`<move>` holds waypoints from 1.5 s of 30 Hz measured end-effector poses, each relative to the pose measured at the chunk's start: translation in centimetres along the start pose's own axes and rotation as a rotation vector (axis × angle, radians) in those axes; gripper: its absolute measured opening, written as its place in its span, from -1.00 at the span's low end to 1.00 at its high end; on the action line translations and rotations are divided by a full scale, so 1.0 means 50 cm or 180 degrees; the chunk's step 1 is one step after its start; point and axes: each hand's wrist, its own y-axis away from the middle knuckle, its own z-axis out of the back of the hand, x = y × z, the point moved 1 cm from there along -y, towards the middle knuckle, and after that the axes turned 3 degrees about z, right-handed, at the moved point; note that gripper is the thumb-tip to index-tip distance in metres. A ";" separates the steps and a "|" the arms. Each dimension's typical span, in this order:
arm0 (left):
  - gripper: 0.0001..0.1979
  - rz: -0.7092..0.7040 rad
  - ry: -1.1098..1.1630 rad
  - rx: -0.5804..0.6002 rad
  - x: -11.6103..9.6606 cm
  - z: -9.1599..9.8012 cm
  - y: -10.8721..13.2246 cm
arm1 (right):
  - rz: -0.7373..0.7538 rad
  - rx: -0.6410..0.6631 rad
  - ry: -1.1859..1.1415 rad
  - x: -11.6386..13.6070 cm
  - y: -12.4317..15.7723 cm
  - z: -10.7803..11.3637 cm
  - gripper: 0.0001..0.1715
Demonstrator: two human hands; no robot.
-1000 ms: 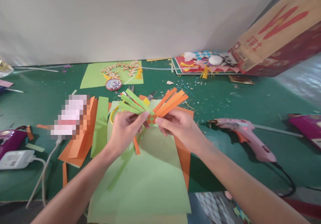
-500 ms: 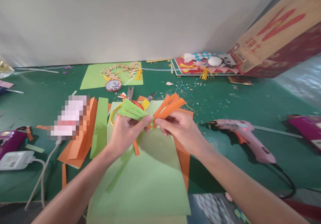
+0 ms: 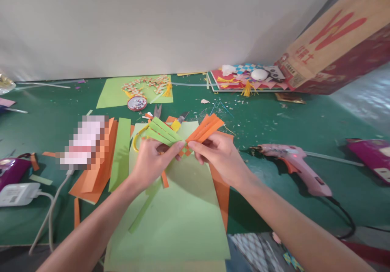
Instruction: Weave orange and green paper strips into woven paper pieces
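Between my two hands is a small woven piece of paper strips [image 3: 185, 150] in a green and orange check. Green strips [image 3: 163, 131] fan out from it to the upper left, and orange strips [image 3: 206, 128] to the upper right. My left hand [image 3: 155, 158] pinches its left side, thumb on top. My right hand [image 3: 217, 154] pinches the right side the same way, thumbs close together. Below lies a large light green sheet [image 3: 183, 215]. Scissors [image 3: 157, 111] and a yellow utility knife [image 3: 176, 124] lie behind the strips, partly hidden.
On the right, a pink glue gun [image 3: 298, 158] rests with a glue stick in it. Orange paper [image 3: 97, 170] and a green strip [image 3: 120, 154] lie at left beside a pixelated phone-like thing [image 3: 83, 142] with a cable. A paper bag [image 3: 335, 40] stands at the back right.
The fanned green and orange strips are slightly more spread and flatter to view. Both hands keep their pinch in nearly the same place. The whole view has shifted a little.
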 end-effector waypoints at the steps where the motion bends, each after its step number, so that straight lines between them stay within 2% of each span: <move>1: -0.73 0.0030 0.0017 0.0011 -0.001 0.000 0.000 | 0.0031 -0.0011 -0.0021 0.000 0.000 0.000 -0.69; 8: -0.80 -0.0016 0.0071 0.0034 -0.006 -0.003 0.002 | 0.0051 -0.0048 0.0002 -0.001 -0.001 0.003 -0.68; 15: -0.73 -0.0313 -0.0214 -0.0097 -0.005 -0.003 0.004 | -0.0030 0.0019 0.0058 -0.002 0.001 0.001 -0.64; 18: -0.74 -0.0256 -0.0256 -0.0099 -0.006 -0.004 0.005 | 0.0032 -0.0016 0.0034 -0.002 0.003 0.001 -0.65; 22: -0.66 -0.0121 -0.0407 -0.0093 -0.005 -0.003 0.006 | 0.0143 -0.0114 0.0098 0.000 0.005 0.003 -0.62; 26: -0.64 -0.0224 -0.0480 -0.0079 -0.005 -0.001 0.005 | 0.0118 -0.0182 0.0233 0.003 0.006 0.003 -0.52; 31: -0.64 -0.0354 -0.0573 -0.0181 -0.007 0.002 0.002 | -0.0035 -0.0165 0.0349 0.006 0.005 0.000 -0.49; 39: -0.67 0.0057 -0.0280 -0.0125 0.005 -0.003 0.001 | 0.0009 -0.0274 0.0354 0.003 0.004 0.002 -0.49; 45: -0.65 -0.0068 -0.0346 -0.0124 0.009 -0.002 0.000 | -0.0057 -0.0261 0.0352 0.005 0.003 0.003 -0.49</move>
